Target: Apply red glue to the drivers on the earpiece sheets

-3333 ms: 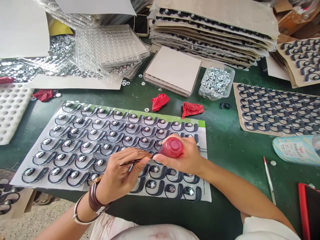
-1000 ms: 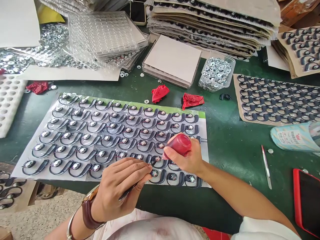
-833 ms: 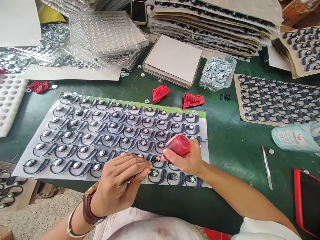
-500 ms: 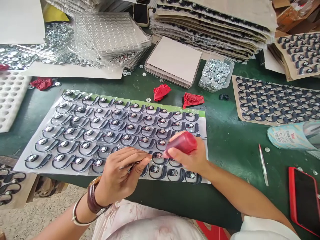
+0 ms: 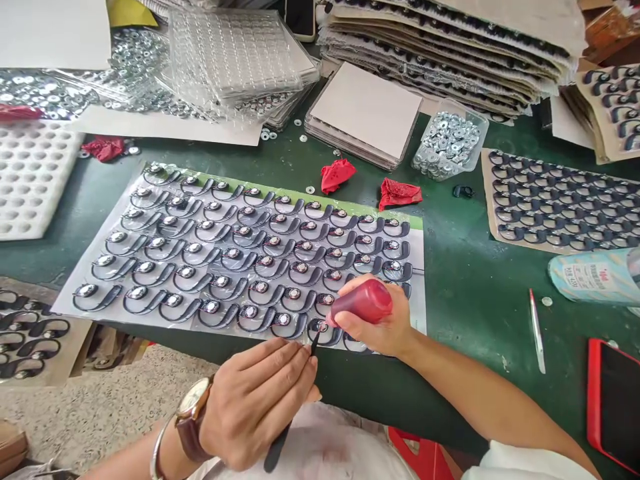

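A white sheet point(image 5: 90, 277) on the green table carries several rows of dark hook-shaped parts point(image 5: 250, 257) with round metal discs. My right hand point(image 5: 383, 327) is closed round a small red bottle point(image 5: 363, 303), its tip down at a part in the front row near the sheet's right end. My left hand point(image 5: 257, 400) pinches thin dark tweezers point(image 5: 293, 407), which point up at that same part. A watch and a bangle sit on my left wrist.
Red cloth scraps point(image 5: 399, 193) lie behind the sheet. A clear tub of washers point(image 5: 447, 137), stacked cardboard sheets point(image 5: 440, 47), blister trays point(image 5: 233, 50) and a white foam tray point(image 5: 30, 177) ring the work. To the right are another part-filled card point(image 5: 565, 203), a loose tool point(image 5: 536, 330) and a red phone point(image 5: 613, 400).
My left hand has drawn back toward me off the sheet, tweezers still pointing at the front row. The red bottle has stayed tipped at a front-row part. The view has shifted.
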`<state>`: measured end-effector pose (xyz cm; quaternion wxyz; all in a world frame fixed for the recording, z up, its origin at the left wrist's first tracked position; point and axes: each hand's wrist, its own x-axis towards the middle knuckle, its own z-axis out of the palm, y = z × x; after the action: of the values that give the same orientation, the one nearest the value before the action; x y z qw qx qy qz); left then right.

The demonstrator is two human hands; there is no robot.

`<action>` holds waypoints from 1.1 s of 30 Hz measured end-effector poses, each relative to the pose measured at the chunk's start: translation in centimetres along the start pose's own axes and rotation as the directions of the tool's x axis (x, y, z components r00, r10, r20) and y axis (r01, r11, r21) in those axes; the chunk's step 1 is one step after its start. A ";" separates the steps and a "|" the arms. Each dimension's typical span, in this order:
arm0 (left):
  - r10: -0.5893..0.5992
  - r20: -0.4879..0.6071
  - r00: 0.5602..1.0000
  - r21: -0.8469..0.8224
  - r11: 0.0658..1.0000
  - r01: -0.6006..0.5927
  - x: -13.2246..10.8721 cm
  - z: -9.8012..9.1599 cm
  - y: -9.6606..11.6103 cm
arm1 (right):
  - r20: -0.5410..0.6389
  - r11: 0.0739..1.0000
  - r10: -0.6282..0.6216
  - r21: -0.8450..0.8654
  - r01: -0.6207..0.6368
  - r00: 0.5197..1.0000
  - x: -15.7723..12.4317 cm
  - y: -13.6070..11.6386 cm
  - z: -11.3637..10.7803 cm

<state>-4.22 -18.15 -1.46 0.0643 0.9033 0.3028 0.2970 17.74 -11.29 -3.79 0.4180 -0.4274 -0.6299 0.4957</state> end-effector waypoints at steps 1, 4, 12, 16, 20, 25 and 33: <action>0.004 0.006 1.000 0.007 1.000 -0.004 0.0 0.0 0.1 | 0.004 1.000 -0.016 -0.021 0.016 1.000 0.1 -0.1 0.0; 0.026 0.036 0.999 0.026 0.999 -0.027 0.2 -0.3 0.4 | 0.026 0.989 -0.087 -0.118 0.089 0.996 0.2 -0.3 0.0; 0.013 0.029 1.000 -0.007 1.000 -0.013 -0.4 0.1 0.5 | 0.002 0.988 -0.066 -0.142 0.065 0.998 0.0 0.2 0.1; 0.002 0.013 1.000 -0.033 0.999 -0.002 -1.1 0.4 0.5 | -0.029 0.995 -0.059 -0.076 0.056 0.998 -0.1 0.2 0.0; -0.012 0.032 0.999 -0.048 0.999 0.013 -1.2 0.3 0.4 | -0.062 0.999 0.005 -0.050 -0.008 0.998 -0.1 0.1 0.0; -0.027 0.019 0.999 -0.049 0.998 0.028 -1.1 0.4 0.3 | -0.030 0.996 0.035 -0.078 -0.037 0.999 0.1 0.2 0.2; -0.041 0.013 0.999 -0.065 0.997 0.042 0.2 -0.1 0.1 | -0.003 0.974 0.054 -0.219 -0.053 0.999 0.4 -1.0 -0.4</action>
<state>-4.11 -18.09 -1.29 0.1016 0.8960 0.3113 0.3000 17.94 -10.98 -2.69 0.3541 -0.4870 -0.6696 0.4348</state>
